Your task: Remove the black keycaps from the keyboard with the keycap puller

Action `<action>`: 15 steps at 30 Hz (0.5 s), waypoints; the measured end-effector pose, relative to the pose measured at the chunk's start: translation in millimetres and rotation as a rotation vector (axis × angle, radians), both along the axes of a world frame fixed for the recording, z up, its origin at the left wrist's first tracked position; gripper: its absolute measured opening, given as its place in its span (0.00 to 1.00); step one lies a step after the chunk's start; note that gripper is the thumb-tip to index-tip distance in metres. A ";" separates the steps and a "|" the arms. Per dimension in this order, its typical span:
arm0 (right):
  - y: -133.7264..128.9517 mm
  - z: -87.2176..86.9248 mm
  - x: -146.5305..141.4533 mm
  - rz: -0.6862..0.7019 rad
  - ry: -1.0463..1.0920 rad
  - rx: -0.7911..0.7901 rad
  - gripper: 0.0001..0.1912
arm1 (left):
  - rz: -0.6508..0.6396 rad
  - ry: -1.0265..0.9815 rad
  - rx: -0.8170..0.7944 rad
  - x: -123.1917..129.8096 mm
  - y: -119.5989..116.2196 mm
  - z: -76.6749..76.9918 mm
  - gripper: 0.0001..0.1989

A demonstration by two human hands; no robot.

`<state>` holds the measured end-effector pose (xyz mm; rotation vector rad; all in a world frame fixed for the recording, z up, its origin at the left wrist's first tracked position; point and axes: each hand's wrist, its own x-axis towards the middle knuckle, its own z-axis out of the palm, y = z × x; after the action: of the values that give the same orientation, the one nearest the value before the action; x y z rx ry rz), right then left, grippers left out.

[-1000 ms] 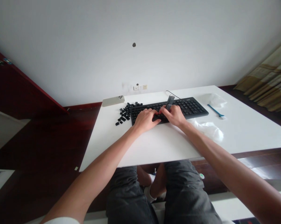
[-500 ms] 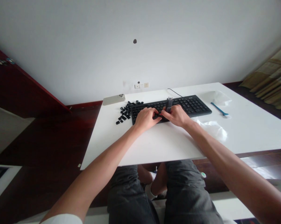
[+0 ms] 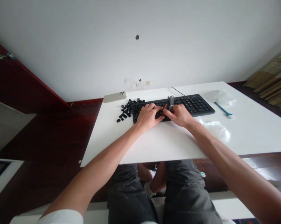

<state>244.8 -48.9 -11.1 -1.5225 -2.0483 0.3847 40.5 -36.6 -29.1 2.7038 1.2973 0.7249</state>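
A black keyboard (image 3: 198,106) lies on the white table. My left hand (image 3: 150,116) rests over its left half, thumb and forefinger curved towards each other; whether anything small is between them cannot be made out. Right beside it, my right hand (image 3: 178,115) is closed around a dark tool with a metal prong end (image 3: 170,102), which stands upright above the keys. The fingertips of both hands nearly meet over the keyboard. Several loose black keycaps (image 3: 124,115) lie scattered at the keyboard's left end.
A phone (image 3: 114,97) lies at the table's back left. Right of the keyboard are a blue brush-like tool (image 3: 222,109) and a clear plastic bag (image 3: 224,97). A crumpled white bag (image 3: 216,130) sits near my right forearm. A cable (image 3: 177,91) runs behind the keyboard.
The view has shifted slightly. My left thumb and forefinger have moved a little to the right, closer to my right hand. The upright tool remains in my right hand.
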 end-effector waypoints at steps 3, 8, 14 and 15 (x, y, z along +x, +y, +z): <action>0.0 -2.4 1.5 0.007 0.006 -0.004 0.19 | -0.004 -0.013 0.025 3.6 0.2 -2.6 0.18; -2.7 -11.3 -1.8 -0.036 0.122 0.025 0.20 | -0.024 0.042 0.041 9.2 -3.6 -6.2 0.20; -2.3 -21.8 -4.9 -0.066 0.246 0.119 0.19 | 0.007 0.087 0.075 26.3 -2.6 -10.8 0.21; -2.0 -22.9 -4.8 -0.076 0.244 0.149 0.19 | 0.012 0.092 0.064 30.5 -1.5 -11.1 0.22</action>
<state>240.0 -50.9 -34.0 -1.3865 -1.7844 0.3612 71.0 -38.1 -40.1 2.8136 1.3331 0.6613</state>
